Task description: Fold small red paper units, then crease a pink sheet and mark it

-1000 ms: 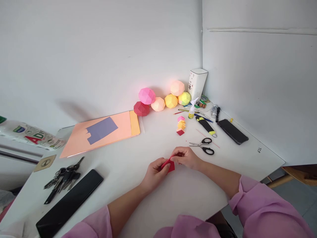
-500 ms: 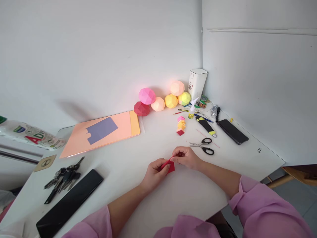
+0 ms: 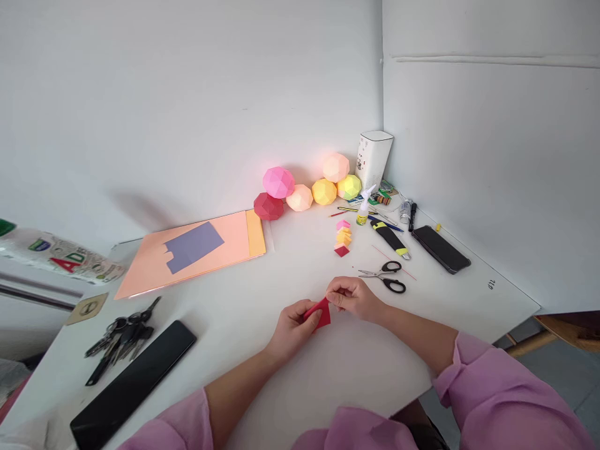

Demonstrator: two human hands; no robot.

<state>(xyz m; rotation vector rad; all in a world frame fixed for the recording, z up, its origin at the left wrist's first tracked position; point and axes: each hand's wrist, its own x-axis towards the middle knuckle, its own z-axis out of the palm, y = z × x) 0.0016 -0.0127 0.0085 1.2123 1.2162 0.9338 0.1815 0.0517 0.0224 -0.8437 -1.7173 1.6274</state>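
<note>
A small folded piece of red paper [image 3: 321, 314] lies between both hands at the middle of the white table [image 3: 244, 300]. My left hand [image 3: 291, 326] pinches its left side with thumb and fingers closed. My right hand [image 3: 352, 296] is curled, its fingertips pinching the paper's upper right corner. A short stack of small folded paper pieces [image 3: 342, 237] in pink, yellow and red stands beyond the hands. Black-handled scissors [image 3: 385, 276] lie just right of my right hand.
Several paper polyhedron balls [image 3: 302, 186] line the back wall beside a white container [image 3: 373, 156]. A glue bottle [image 3: 362, 211], a utility knife [image 3: 390, 239] and a black phone [image 3: 439, 248] lie at right. Peach sheets [image 3: 192, 251], keys [image 3: 120, 336] and a black case [image 3: 133, 381] lie at left.
The right hand's fingertips have slid slightly right along the red paper's top edge, showing more of the paper. The left hand keeps its hold.
</note>
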